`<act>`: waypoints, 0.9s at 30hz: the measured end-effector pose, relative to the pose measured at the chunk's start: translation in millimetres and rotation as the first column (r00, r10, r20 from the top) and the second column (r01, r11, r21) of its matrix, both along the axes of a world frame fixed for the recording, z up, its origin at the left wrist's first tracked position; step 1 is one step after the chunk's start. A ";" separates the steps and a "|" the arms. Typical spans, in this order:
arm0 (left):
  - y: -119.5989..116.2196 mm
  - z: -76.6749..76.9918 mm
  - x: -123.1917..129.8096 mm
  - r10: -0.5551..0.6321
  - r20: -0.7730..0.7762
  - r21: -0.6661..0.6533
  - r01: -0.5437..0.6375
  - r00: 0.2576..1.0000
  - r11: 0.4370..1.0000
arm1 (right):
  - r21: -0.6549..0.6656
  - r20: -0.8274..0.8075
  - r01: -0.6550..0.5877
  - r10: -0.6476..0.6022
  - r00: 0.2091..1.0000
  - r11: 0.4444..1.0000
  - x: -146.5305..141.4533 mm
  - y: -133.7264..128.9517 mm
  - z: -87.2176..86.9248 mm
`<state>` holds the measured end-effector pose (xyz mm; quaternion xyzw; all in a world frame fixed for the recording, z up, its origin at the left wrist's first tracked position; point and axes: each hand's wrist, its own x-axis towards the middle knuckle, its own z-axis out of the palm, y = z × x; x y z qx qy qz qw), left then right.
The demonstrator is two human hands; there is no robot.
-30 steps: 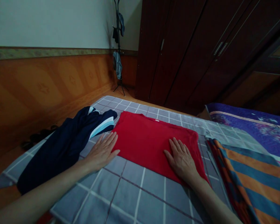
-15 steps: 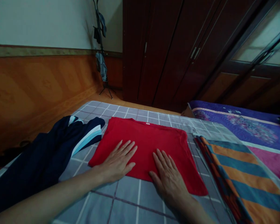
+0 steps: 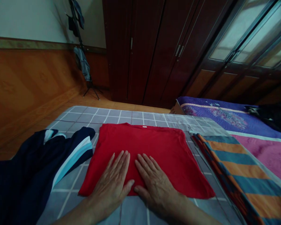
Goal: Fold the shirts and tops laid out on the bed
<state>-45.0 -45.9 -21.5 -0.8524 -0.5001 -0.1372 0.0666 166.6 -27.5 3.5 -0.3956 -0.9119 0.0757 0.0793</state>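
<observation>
A red shirt (image 3: 140,142) lies folded flat on the grey checked bedsheet (image 3: 67,187), a small white label showing at its far edge. Both palms rest on its near half. My left hand (image 3: 112,179) is flat with fingers stretched out. Close beside it, my right hand (image 3: 154,181) also lies flat, fingers extended and thumb pointing toward the left thumb. Neither hand grips anything. To the left is a crumpled navy garment (image 3: 21,175) with white and light blue stripes. Folded cloth with orange and blue stripes (image 3: 239,168) lies to the right.
A purple and pink bed cover (image 3: 215,115) spreads at the right, with a dark item (image 3: 273,115) on it. Beyond the bed stand a dark wooden wardrobe (image 3: 142,56) and a coat rack (image 3: 81,50) with clothes. An orange panelled wall (image 3: 30,84) is at the left.
My hands have come closer together over the shirt: the right moved left, the left swung nearer the middle. The view has shifted slightly right.
</observation>
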 end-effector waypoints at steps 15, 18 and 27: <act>2.0 3.4 0.6 -0.005 -0.015 0.060 0.006 1.000 0.998 | 0.025 0.042 0.148 -0.149 0.988 0.989 -19.4 83.7 3.0; 2.4 6.2 0.6 -0.008 0.000 0.051 0.008 1.000 0.999 | 0.098 0.075 0.423 -0.430 0.899 0.901 -1.5 111.2 -0.8; -0.1 -20.1 0.5 0.105 0.116 0.065 -0.113 0.988 0.992 | 0.019 -0.033 0.116 -0.116 0.993 0.993 -79.8 92.0 2.6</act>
